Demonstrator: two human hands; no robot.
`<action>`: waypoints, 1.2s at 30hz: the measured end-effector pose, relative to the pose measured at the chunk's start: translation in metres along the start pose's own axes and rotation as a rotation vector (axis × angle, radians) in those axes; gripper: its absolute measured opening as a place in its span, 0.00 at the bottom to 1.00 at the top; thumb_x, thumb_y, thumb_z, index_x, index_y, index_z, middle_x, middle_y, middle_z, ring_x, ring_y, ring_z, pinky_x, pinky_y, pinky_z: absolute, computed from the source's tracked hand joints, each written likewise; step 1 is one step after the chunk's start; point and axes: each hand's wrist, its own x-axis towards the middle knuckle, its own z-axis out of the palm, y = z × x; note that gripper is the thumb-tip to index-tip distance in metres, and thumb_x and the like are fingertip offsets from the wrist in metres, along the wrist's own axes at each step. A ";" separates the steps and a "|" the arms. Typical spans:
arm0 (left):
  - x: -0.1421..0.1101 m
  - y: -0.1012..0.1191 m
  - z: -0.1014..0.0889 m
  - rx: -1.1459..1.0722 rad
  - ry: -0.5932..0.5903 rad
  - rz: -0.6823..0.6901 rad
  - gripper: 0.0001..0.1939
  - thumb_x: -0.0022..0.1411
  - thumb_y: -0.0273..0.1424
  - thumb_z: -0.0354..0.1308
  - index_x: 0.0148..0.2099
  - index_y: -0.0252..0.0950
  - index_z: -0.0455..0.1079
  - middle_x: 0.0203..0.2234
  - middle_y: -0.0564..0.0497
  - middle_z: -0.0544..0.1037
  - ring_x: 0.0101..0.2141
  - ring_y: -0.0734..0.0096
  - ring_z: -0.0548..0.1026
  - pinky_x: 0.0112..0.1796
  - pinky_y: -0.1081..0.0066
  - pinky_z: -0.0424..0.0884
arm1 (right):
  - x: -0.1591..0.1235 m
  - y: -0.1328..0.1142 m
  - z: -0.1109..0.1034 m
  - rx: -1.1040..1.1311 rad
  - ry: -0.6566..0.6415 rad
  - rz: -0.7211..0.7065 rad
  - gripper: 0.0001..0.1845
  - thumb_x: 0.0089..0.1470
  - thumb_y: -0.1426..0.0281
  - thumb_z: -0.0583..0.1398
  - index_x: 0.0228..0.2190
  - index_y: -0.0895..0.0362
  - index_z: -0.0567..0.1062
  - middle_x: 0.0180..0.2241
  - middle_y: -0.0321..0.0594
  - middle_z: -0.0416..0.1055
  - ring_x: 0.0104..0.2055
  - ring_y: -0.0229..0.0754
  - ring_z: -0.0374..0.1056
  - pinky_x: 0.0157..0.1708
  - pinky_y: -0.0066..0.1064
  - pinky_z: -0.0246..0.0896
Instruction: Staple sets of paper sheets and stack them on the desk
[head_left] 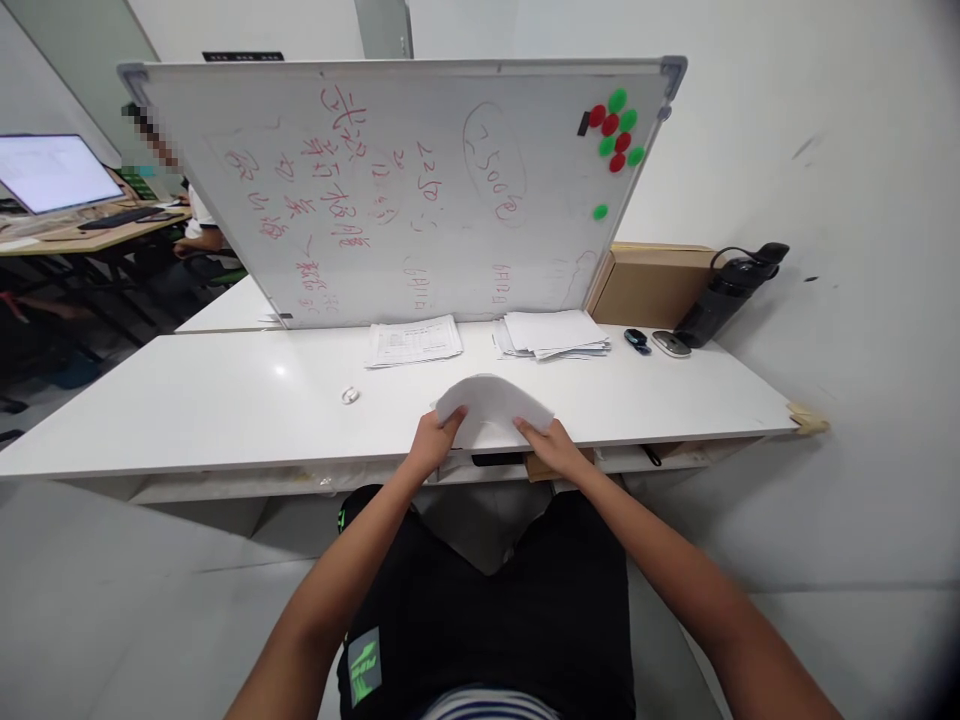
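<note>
Between my two hands is white paper point(491, 405), bowed upward in the middle, over the front edge of the white desk point(225, 400). My left hand point(437, 438) grips its left side with the thumb on top. On the right side, my right hand point(547, 442) pinches it the same way; the fingers beneath are hidden. I cannot tell how many sheets there are. Behind it lie a printed paper stack point(415, 342) on the left and a looser pile of white papers point(555, 333) on the right. A small white ring-shaped item point(350, 395) rests left of my hands.
A whiteboard point(442, 220) with red writing and magnets stands along the desk's back. At the right are a cardboard box point(652, 285), a black bottle point(727, 295), a mouse point(671, 344) and a small dark object point(637, 341). Another person's arm point(201, 240) shows at far left, near a monitor point(56, 172).
</note>
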 end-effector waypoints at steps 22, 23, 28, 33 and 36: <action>0.054 0.000 -0.021 0.759 -0.190 0.310 0.20 0.62 0.39 0.54 0.54 0.39 0.67 0.49 0.43 0.72 0.49 0.53 0.68 0.47 0.61 0.63 | -0.083 0.030 -0.057 0.441 0.250 0.545 0.22 0.41 0.62 0.69 0.38 0.60 0.77 0.42 0.48 0.77 0.38 0.49 0.74 0.35 0.36 0.71; 0.058 -0.002 -0.020 0.798 -0.230 0.305 0.19 0.62 0.37 0.53 0.54 0.39 0.67 0.47 0.43 0.73 0.47 0.53 0.69 0.46 0.61 0.64 | -0.085 0.029 -0.055 0.460 0.245 0.550 0.21 0.41 0.63 0.69 0.37 0.60 0.77 0.40 0.48 0.77 0.35 0.48 0.74 0.31 0.35 0.70; 0.061 -0.005 -0.028 0.707 -0.368 0.305 0.17 0.61 0.35 0.52 0.52 0.42 0.70 0.46 0.47 0.75 0.45 0.55 0.71 0.44 0.64 0.65 | -0.099 0.028 -0.039 0.524 0.165 0.548 0.17 0.42 0.62 0.69 0.32 0.61 0.77 0.29 0.43 0.76 0.23 0.40 0.67 0.19 0.30 0.61; 0.053 0.003 -0.041 0.571 -0.476 0.197 0.22 0.54 0.37 0.59 0.52 0.43 0.71 0.48 0.47 0.74 0.49 0.53 0.69 0.48 0.63 0.65 | -0.108 0.033 -0.017 0.550 0.152 0.561 0.17 0.41 0.61 0.69 0.31 0.60 0.77 0.28 0.42 0.76 0.23 0.40 0.66 0.17 0.30 0.59; 0.052 0.011 -0.043 0.421 -0.492 0.132 0.29 0.51 0.45 0.61 0.55 0.42 0.69 0.54 0.45 0.70 0.53 0.52 0.67 0.49 0.64 0.65 | -0.106 0.034 -0.006 0.548 0.179 0.563 0.18 0.40 0.61 0.69 0.32 0.60 0.77 0.29 0.43 0.76 0.24 0.41 0.66 0.17 0.30 0.59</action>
